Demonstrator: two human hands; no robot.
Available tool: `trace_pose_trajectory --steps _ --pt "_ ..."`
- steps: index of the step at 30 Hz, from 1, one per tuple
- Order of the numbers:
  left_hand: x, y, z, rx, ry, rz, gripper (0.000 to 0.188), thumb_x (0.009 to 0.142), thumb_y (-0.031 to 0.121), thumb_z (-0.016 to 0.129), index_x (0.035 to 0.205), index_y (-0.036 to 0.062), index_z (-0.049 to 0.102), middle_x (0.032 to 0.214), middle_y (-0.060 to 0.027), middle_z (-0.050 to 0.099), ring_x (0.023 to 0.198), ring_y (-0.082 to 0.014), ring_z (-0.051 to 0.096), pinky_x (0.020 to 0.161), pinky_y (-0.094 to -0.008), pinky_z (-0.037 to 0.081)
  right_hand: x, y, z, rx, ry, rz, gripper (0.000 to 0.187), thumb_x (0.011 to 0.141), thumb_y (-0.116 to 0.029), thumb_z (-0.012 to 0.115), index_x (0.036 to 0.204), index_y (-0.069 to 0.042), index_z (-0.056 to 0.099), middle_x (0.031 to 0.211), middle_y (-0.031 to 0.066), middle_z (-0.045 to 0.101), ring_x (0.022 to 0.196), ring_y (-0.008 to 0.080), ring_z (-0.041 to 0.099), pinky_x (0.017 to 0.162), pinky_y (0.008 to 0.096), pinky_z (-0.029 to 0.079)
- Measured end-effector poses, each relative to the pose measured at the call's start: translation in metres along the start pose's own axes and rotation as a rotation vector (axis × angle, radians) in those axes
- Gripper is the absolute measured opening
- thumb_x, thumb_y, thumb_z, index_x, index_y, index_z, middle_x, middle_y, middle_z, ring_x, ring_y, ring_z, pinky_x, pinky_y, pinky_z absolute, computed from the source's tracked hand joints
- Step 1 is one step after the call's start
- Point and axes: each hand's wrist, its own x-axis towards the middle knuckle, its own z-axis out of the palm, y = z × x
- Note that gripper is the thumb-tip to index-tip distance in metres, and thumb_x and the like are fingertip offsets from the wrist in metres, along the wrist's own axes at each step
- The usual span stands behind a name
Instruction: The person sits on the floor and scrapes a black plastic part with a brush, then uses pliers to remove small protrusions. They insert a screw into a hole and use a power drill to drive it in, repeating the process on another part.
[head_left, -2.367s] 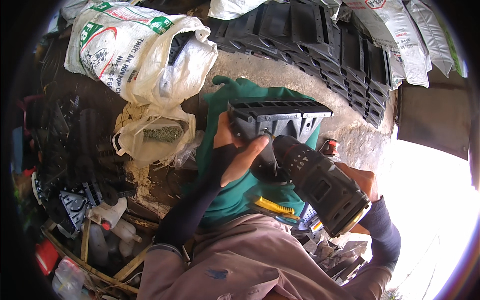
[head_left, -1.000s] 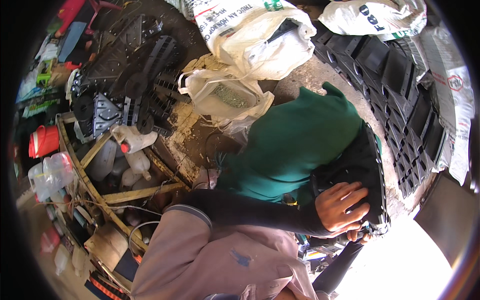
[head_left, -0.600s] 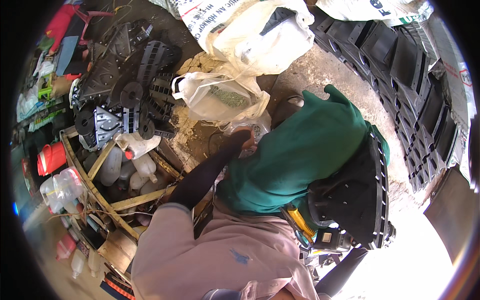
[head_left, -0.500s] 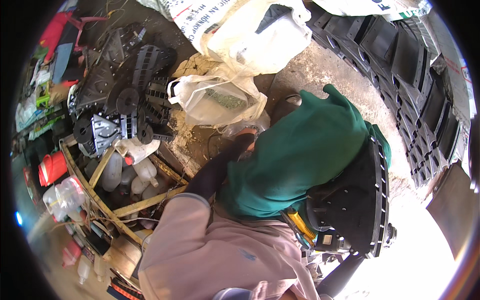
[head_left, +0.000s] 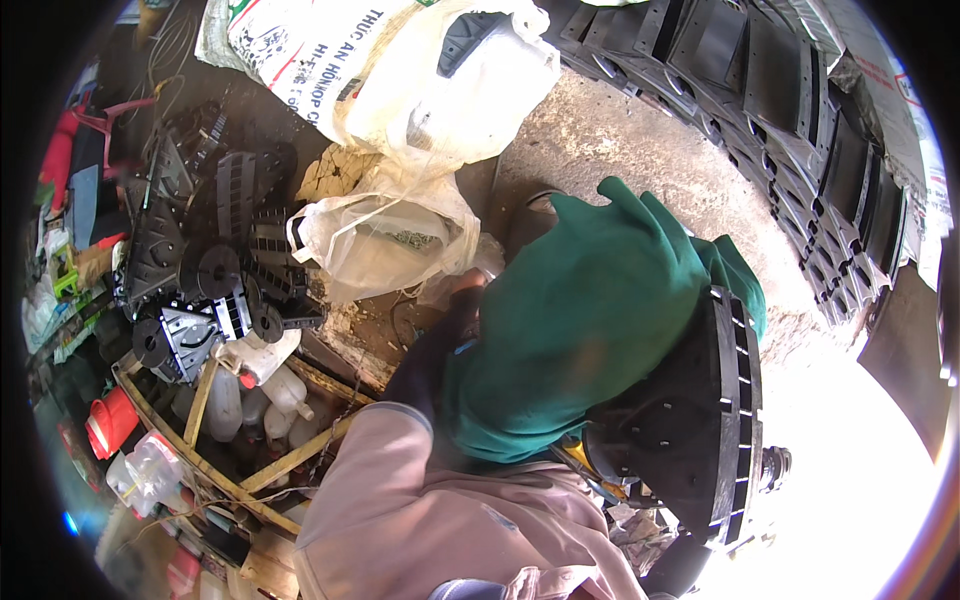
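My left hand [head_left: 468, 281], below a dark sleeve, reaches to a crumpled clear plastic bag [head_left: 489, 256] beside an open whitish sack [head_left: 375, 265]. Its fingers are mostly hidden, so their grip does not show. Inside the sack lie small greenish-grey pieces [head_left: 412, 240]. Green cloth [head_left: 590, 310] is draped over my lap. Against it, on the right, leans a large black curved part [head_left: 690, 420] with a slotted rim. My right forearm in a dark sleeve passes below that part, which hides the right hand. A yellow-handled tool [head_left: 577, 452] shows between cloth and part.
A yellow-framed crate [head_left: 197, 405] of plastic bottles stands at left, with black slotted parts and discs [head_left: 216, 271] beyond it. A larger white printed sack [head_left: 330, 65] lies ahead. Stacked black panels [head_left: 740, 70] line the far right. A red container [head_left: 111, 424] sits at far left.
The view has shifted, so the sacks and crate appear further left. My left hand stays by the clear bag. Less of the yellow-handled tool shows beside the black part.
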Motion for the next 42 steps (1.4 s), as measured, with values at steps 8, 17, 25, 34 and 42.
trace_pose_trajectory --steps 8,17,25,34,42 --pt "-0.005 -0.020 -0.069 -1.307 -0.305 -0.266 0.017 0.090 0.015 0.059 0.094 -0.0006 0.062 0.075 -0.0068 0.060 0.067 -0.0164 0.058 0.062 -0.0284 0.047 0.035 -0.007 -0.003 0.092 -0.211 0.007 0.052 0.068 -0.011 0.072 0.114 0.006 0.054 0.087 0.0191 0.067 0.059 0.0221 0.061 0.054 0.0311 0.048" --pt "-0.008 -0.015 -0.093 -1.445 -0.339 -0.453 0.020 0.095 0.016 0.051 0.106 -0.0001 0.056 0.086 -0.0105 0.060 0.070 -0.0208 0.058 0.063 -0.0317 0.049 0.075 -0.016 0.005 0.186 -0.446 0.015 0.056 0.067 -0.011 0.072 0.116 0.008 0.051 0.086 0.0208 0.067 0.056 0.0223 0.061 0.050 0.0310 0.048" --pt "-0.016 -0.020 -0.088 -1.412 -0.341 -0.433 0.028 0.094 0.014 0.054 0.117 -0.0004 0.052 0.094 -0.0147 0.062 0.073 -0.0237 0.061 0.066 -0.0340 0.053 0.075 -0.006 0.007 0.239 -0.523 0.047 0.060 0.067 -0.010 0.072 0.118 0.009 0.049 0.085 0.0224 0.066 0.053 0.0224 0.060 0.047 0.0310 0.047" --pt "-0.039 0.071 -0.172 -1.163 -0.446 -0.305 0.019 0.092 0.020 0.059 0.099 0.0033 0.063 0.080 -0.0019 0.059 0.064 -0.0084 0.053 0.053 -0.0211 0.039 0.079 -0.002 0.016 0.264 -0.660 0.095 0.063 0.066 -0.010 0.073 0.120 0.011 0.047 0.085 0.0242 0.066 0.049 0.0225 0.059 0.043 0.0309 0.047" --pt "-0.102 0.258 -0.312 -1.300 -0.203 0.221 0.021 0.093 0.009 0.057 0.110 -0.0040 0.061 0.090 -0.0087 0.064 0.066 -0.0095 0.051 0.058 -0.0214 0.041 0.083 0.001 0.030 0.247 -0.750 0.125 0.067 0.066 -0.010 0.073 0.122 0.012 0.045 0.084 0.0258 0.066 0.046 0.0226 0.059 0.039 0.0308 0.046"
